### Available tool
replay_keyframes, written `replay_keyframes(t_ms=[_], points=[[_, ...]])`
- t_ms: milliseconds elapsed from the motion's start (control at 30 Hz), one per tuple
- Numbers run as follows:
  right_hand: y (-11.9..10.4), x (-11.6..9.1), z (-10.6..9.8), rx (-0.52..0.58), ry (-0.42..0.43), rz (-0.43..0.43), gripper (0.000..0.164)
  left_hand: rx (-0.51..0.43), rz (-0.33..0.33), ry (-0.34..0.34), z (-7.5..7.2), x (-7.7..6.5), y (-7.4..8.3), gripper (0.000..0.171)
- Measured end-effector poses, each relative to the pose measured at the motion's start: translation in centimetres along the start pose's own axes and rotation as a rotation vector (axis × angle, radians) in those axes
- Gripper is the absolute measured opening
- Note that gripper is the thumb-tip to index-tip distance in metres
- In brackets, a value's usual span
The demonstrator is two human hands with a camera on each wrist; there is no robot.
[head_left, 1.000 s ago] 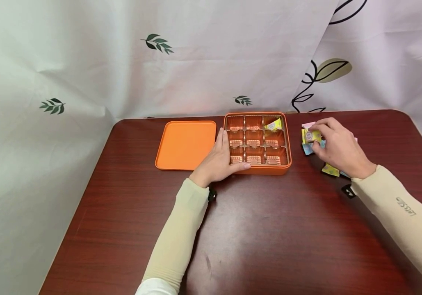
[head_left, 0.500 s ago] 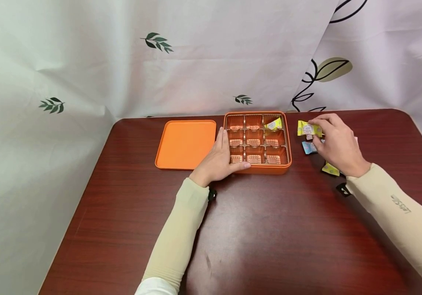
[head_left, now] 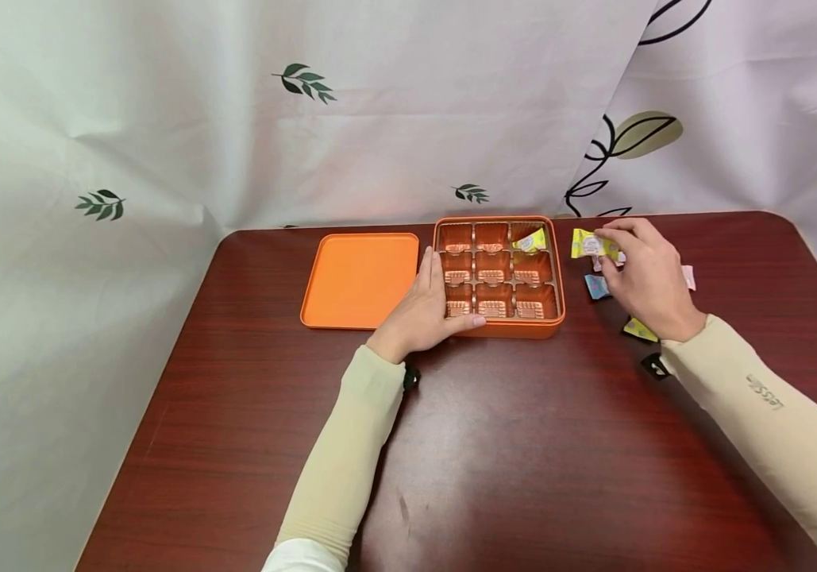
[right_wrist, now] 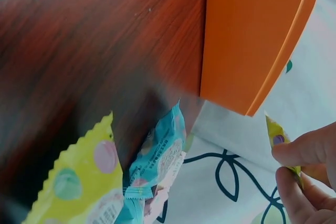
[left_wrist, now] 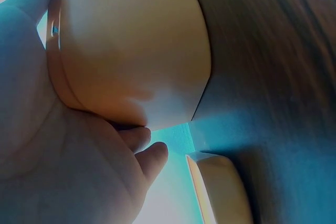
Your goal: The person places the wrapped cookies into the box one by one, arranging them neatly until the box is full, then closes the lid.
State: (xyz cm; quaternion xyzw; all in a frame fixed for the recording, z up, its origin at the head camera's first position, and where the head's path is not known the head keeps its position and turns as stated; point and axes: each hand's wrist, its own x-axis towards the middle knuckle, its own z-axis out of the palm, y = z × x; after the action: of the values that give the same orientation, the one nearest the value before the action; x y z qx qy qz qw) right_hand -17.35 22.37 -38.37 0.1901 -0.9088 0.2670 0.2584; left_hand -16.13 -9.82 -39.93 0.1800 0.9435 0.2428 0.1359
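My right hand (head_left: 651, 278) pinches a yellow candy wrapper packet (head_left: 583, 243) between thumb and fingertips, lifted above the table to the right of the box. In the right wrist view that small packet (right_wrist: 278, 132) shows edge-on. My left hand (head_left: 418, 310) rests against the front left corner of an orange box (head_left: 515, 329), fingers straight along its left side and thumb on the front rim. Inside the box is a copper-coloured tray with several compartments. One yellow candy (head_left: 531, 241) lies in the back right compartment; the others show bare bottoms.
An orange lid (head_left: 360, 280) lies flat left of the box. Under and around my right hand are a blue candy (head_left: 597, 287), a yellow candy (head_left: 641, 329) and a pink one (head_left: 689, 277). A patterned white curtain (head_left: 379, 143) hangs behind the table.
My right hand has picked the yellow candy up from the pile and moved it slightly left toward the box. The left hand and box have stayed put.
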Motion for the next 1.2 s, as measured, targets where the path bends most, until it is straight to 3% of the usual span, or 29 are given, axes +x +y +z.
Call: replay_keyframes(t_ms=[533,1200], points=[[-1.0,0.5,0.8,0.009,-0.031,0.053,0.033,0.014,0.002,0.006,0.1,0.0,0.0,0.123],[-2.5,2.3,1.8,0.031,-0.076,0.058,0.032,-0.008,0.001,0.001,0.0,0.0,0.0,0.125]])
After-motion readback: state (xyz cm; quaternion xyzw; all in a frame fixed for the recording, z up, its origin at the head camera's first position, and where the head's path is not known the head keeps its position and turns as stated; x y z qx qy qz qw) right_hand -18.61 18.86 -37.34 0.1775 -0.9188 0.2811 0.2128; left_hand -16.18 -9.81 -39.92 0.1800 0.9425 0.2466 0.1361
